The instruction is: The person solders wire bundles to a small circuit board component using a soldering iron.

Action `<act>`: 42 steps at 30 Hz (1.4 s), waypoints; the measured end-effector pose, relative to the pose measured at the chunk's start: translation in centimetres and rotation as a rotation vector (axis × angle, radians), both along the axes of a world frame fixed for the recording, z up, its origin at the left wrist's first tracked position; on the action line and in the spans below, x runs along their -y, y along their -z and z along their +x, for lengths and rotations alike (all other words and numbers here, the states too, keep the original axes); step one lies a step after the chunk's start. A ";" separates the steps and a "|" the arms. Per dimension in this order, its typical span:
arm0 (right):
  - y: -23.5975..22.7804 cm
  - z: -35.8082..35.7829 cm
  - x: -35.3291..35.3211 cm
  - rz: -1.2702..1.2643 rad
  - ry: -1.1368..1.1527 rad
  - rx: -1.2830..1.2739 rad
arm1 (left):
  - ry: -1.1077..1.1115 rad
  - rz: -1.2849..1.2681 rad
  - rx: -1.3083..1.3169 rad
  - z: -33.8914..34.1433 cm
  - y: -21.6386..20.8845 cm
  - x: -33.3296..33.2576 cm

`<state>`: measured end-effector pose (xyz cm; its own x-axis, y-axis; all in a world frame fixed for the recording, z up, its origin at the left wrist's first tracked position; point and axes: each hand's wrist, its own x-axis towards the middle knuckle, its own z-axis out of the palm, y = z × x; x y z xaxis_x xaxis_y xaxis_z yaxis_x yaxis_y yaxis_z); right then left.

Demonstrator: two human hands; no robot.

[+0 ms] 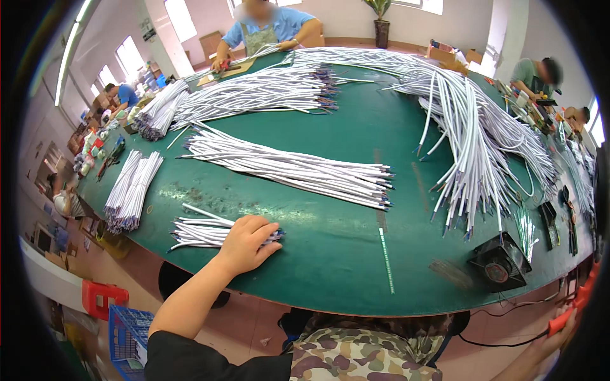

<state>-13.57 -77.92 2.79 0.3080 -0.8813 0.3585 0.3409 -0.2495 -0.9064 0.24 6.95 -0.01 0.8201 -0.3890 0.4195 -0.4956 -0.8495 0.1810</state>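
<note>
On the near left of the green table, my left hand (pixel 249 242) lies over the right end of a small bundle of white cables (pixel 202 232). Its fingers curl across the top, the thumb is on the near side, and dark stripped tips poke out between them. At the far right rim of the view, partly cut off, my right hand (pixel 551 343) is closed round a red corded tool (pixel 562 321). The tool's working end is too near the rim to make out. A longer row of white cables (pixel 286 166) lies just beyond my left hand.
A tied bundle (pixel 132 190) lies at the left, a large cable heap (pixel 473 140) at the right. A black fan (pixel 500 261) stands by the near right edge, a green-white strip (pixel 386 260) nearer the middle. Across the table, a co-worker (pixel 270 28) handles cables. A blue basket (pixel 130 336) stands below.
</note>
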 end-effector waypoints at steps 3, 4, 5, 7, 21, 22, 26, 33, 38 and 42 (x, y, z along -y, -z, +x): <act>1.2 -2.1 -4.2 0.030 -0.240 0.103 | -0.063 -0.091 -0.071 -1.1 -0.3 -0.7; -1.5 0.6 -10.2 0.036 -0.327 0.132 | -0.061 -0.094 -0.075 -0.5 -0.7 -0.9; -5.3 2.9 -19.2 0.036 -0.396 0.164 | -0.055 -0.089 -0.019 1.1 -1.7 -0.6; -6.2 2.8 -22.3 0.033 -0.541 0.228 | -0.005 -0.053 0.071 5.0 -3.0 -0.2; 1.0 1.2 -31.0 0.104 -0.856 0.057 | -0.097 0.326 -0.116 15.6 -1.6 -3.7; 2.1 -0.3 -31.6 0.106 -0.849 0.046 | -0.113 0.332 -0.144 14.6 -1.7 -3.9; 3.2 0.2 -33.5 0.115 -0.820 0.024 | -0.127 0.344 -0.169 11.0 -1.7 -4.3; 4.2 3.7 -36.0 0.099 -0.834 -0.018 | -0.166 0.306 -0.030 11.6 -0.5 -4.8; 3.5 6.6 -37.2 0.054 -0.854 -0.039 | -0.055 0.176 0.030 15.1 0.2 -6.8; 3.7 7.0 -36.7 0.116 -0.961 -0.111 | -0.079 0.186 -0.005 17.3 0.1 -7.4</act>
